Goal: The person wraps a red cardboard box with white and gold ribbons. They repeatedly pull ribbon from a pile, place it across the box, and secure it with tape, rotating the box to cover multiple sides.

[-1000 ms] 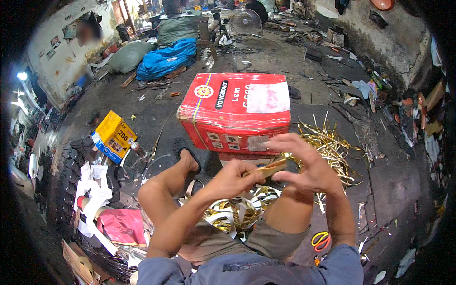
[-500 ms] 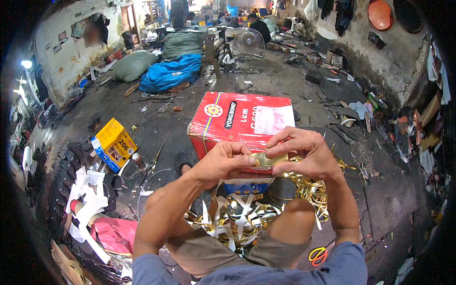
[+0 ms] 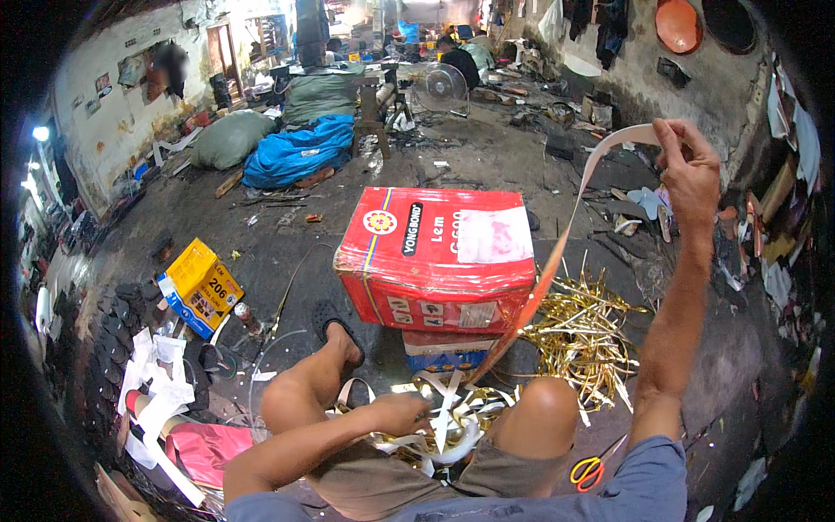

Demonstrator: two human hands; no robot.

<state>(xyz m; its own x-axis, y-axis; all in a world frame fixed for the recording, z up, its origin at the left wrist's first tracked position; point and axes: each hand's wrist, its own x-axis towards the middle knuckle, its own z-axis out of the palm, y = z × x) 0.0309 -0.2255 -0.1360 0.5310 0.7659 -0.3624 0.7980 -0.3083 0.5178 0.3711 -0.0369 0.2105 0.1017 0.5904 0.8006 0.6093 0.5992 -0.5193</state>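
At the left, the left hand (image 3: 400, 414) has left the folded gold piece both hands held a half second ago and is down at the tangle of gold and white strips (image 3: 445, 413) between the knees (image 3: 554, 404) — its fingers are partly hidden, so I cannot tell whether its grip holds anything. From that tangle one long strip (image 3: 541, 287) now arcs up across the right edge of the red box (image 3: 426, 287) to the raised right hand (image 3: 693, 178), whose thumb and fingers pinch its end — seemingly a turn from the folded piece to a single length.
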